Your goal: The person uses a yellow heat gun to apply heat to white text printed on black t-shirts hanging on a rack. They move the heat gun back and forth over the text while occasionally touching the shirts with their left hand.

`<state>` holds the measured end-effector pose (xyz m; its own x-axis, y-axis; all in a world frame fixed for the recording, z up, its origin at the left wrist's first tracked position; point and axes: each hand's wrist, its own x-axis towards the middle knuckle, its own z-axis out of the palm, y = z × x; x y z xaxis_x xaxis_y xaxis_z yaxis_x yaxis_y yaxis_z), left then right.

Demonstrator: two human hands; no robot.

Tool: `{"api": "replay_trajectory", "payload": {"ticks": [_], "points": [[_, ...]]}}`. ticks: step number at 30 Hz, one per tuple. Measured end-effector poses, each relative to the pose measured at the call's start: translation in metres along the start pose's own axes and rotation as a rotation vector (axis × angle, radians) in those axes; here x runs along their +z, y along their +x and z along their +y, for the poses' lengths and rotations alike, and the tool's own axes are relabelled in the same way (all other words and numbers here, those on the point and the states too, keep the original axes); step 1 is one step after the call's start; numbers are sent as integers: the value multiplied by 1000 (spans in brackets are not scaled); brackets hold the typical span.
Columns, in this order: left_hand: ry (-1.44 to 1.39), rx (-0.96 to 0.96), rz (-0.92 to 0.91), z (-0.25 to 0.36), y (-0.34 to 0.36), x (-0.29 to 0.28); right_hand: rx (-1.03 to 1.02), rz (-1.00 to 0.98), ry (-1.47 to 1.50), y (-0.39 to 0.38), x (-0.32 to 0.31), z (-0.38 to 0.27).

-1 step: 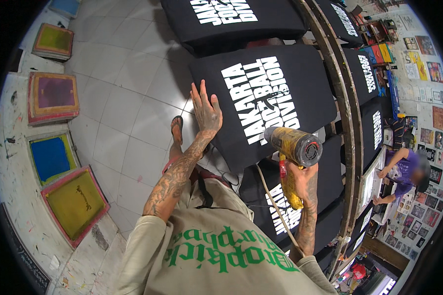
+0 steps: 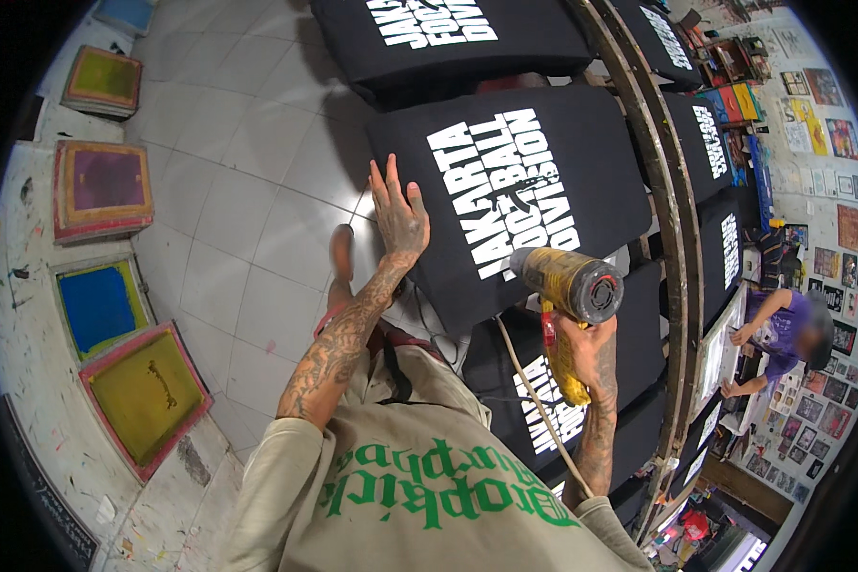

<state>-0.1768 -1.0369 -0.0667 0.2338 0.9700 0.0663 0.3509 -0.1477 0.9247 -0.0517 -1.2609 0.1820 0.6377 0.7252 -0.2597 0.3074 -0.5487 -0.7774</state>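
My right hand (image 2: pixel 591 353) grips the yellow handle of a heat gun (image 2: pixel 567 281), its nozzle end over the lower edge of the white print on a black T-shirt (image 2: pixel 582 133). That shirt lies stretched flat over a board. At the shirt's left edge, my left hand (image 2: pixel 400 214) lies with its fingers stretched out and nothing in it. From the heat gun's handle a pale cord (image 2: pixel 534 396) runs down past my right forearm. Another printed black shirt (image 2: pixel 534 38) lies beyond, and one more (image 2: pixel 491 367) sits nearer to me, partly under the cord.
A long rail (image 2: pixel 672 210) runs along the boards' right ends, with more printed black shirts (image 2: pixel 720 234) past it. Across it a person in a purple shirt (image 2: pixel 777 329) handles a pale frame (image 2: pixel 722 348). Framed screens (image 2: pixel 148 400) lean along the left wall by the tiled floor (image 2: pixel 229 229).
My foot beside the board has shifted slightly and is blurred. My hands and the heat gun have hardly moved.
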Motion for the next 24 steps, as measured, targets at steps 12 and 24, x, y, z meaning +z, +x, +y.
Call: {"api": "replay_trajectory", "payload": {"ticks": [12, 24], "points": [[-166, -159, -101, 1, -24, -32, 104, 62, 214, -2, -4, 13], [261, -206, -464, -200, -133, -83, -28, 84, 140, -9, -4, 18]]}}
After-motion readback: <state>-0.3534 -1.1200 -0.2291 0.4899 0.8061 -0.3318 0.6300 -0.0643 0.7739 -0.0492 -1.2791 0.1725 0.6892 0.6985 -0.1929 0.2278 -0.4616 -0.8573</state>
